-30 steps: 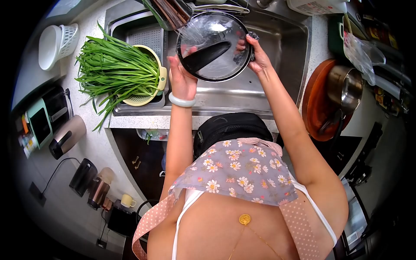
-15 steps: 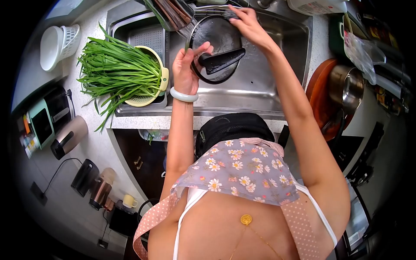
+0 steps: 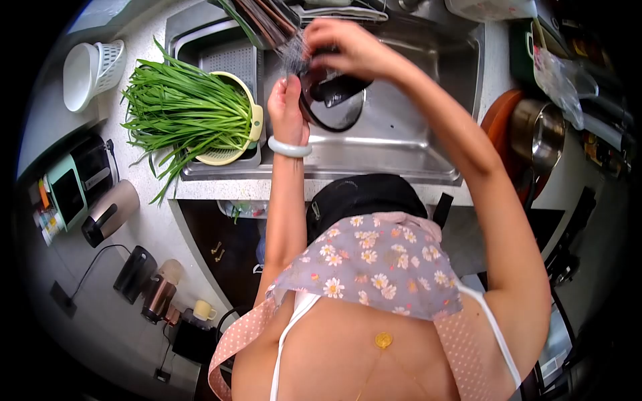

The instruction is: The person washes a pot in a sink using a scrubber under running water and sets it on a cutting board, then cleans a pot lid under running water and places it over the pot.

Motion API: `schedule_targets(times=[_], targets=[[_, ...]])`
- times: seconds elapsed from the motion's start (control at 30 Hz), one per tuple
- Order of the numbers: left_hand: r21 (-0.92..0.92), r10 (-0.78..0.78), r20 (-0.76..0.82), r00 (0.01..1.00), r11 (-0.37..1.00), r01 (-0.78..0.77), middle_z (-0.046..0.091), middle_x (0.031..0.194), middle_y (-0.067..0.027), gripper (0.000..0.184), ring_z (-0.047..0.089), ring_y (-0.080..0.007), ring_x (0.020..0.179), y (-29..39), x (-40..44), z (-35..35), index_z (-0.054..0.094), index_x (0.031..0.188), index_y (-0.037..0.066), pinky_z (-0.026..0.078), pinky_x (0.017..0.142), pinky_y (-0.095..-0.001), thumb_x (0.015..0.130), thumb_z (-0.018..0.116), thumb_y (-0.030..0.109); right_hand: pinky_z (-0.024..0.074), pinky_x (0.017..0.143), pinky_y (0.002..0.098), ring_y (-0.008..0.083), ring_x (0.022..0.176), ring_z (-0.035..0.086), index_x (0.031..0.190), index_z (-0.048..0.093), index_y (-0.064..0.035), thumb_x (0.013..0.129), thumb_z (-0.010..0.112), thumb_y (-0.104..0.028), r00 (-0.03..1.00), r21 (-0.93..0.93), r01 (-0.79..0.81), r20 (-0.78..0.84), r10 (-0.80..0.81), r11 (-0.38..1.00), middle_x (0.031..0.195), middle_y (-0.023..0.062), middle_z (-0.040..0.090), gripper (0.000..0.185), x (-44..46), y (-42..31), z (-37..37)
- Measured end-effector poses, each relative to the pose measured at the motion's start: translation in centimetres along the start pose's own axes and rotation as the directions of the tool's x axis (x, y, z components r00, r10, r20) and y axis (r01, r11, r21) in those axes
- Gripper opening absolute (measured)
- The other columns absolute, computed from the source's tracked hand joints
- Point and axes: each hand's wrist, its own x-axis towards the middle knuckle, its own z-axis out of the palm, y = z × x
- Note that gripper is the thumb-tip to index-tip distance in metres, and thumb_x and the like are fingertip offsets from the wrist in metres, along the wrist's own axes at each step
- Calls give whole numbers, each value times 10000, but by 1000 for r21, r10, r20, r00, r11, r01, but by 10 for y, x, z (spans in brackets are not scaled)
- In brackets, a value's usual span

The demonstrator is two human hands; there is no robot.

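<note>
My left hand (image 3: pixel 287 110), with a pale bangle at the wrist, grips the left rim of a glass lid (image 3: pixel 344 117). The lid is tilted over the sink (image 3: pixel 401 157), and its black handle (image 3: pixel 341 89) faces me. Bent across the lid's upper part is my right hand (image 3: pixel 338 47), its fingers curled round a dark scrubber (image 3: pixel 294 57) at the upper left rim. Water runs from the faucet (image 3: pixel 267 23) beside the scrubber. The lid's top is partly hidden by my right hand.
Long green leaves (image 3: pixel 180 107) lie in a yellow colander (image 3: pixel 256 121) left of the sink. White baskets (image 3: pixel 83 77) stand at the far left. On the right, a metal pot (image 3: pixel 538 134) rests by a round brown board (image 3: pixel 498 117). A plastic bag (image 3: pixel 558 83) lies behind.
My right hand has moved from the lid's right rim over its top to the upper left, with the scrubber. The lid has tipped from facing me to a steep slant.
</note>
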Motion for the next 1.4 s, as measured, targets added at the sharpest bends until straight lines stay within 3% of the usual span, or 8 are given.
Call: schedule_targets(times=[0.27, 0.43, 0.57, 0.87, 1.0, 1.13, 1.27, 1.4], targets=[[42, 0, 4, 1000, 999, 0, 625, 860, -44, 163, 591, -93, 754, 17, -1, 2, 488, 879, 92, 494, 684, -226, 925, 604, 197, 473, 803, 332, 244, 869, 594, 860, 609, 1, 686, 703, 4, 975, -109, -224, -26, 222, 968, 890, 92, 587, 198, 10, 14, -7], [40, 9, 22, 1000, 999, -10, 632, 984, -84, 156, 627, -157, 869, 7, 11, -20, 521, 959, 60, 522, 796, -289, 947, 561, 210, 466, 828, 342, 259, 912, 587, 860, 621, -12, 706, 705, -51, 979, 21, -27, 204, 22, 999, 917, 101, 597, 180, 14, 12, -3], [-66, 25, -23, 999, 997, -26, 627, 1119, -150, 240, 636, -199, 962, 19, 6, -2, 549, 1048, 9, 526, 846, -317, 954, 542, 230, 399, 912, 374, 246, 1072, 548, 1067, 659, -77, 857, 592, -217, 787, 36, -531, -351, 508, 847, 1102, 93, 650, 262, -19, 43, -25], [-199, 16, -253, 967, 978, -68, 616, 1097, -130, 415, 606, -204, 992, -16, 18, -19, 528, 1146, -21, 503, 874, -338, 953, 524, 347, 454, 798, 364, 280, 905, 554, 872, 687, -62, 714, 686, -50, 802, -124, -219, -587, 106, 968, 864, 79, 633, 158, -59, -37, 85], [-215, 22, -309, 951, 972, -92, 622, 1091, -134, 433, 603, -215, 997, -11, 8, -8, 532, 1150, -11, 506, 871, -350, 951, 517, 372, 475, 806, 359, 273, 903, 563, 871, 679, -52, 720, 682, -21, 708, -178, -470, -661, 249, 865, 908, 61, 622, 154, -76, 9, 70], [-366, -57, -124, 991, 931, 7, 627, 1089, -109, 450, 602, -216, 977, -26, 14, -36, 541, 1143, 11, 505, 869, -346, 922, 544, 402, 491, 795, 365, 279, 895, 542, 887, 686, -89, 707, 683, -22, 894, -300, -69, -442, -74, 952, 927, 47, 630, 193, -64, -34, 89], [-347, -39, -328, 944, 934, -82, 627, 1113, -123, 423, 606, -220, 985, -28, 14, -32, 546, 1153, 17, 491, 917, -349, 944, 495, 382, 499, 800, 354, 264, 915, 550, 886, 686, -80, 675, 673, -15, 760, -313, -376, -643, 96, 872, 927, 40, 631, 221, -59, -2, 64], [-438, -106, -263, 959, 899, -21, 650, 1008, -102, 375, 628, -217, 898, -37, 16, -45, 576, 1084, 15, 532, 821, -325, 903, 538, 341, 512, 770, 337, 256, 918, 568, 887, 688, -93, 678, 667, -12, 913, -399, -38, -387, -130, 916, 932, 42, 641, 225, -70, -33, 87]])
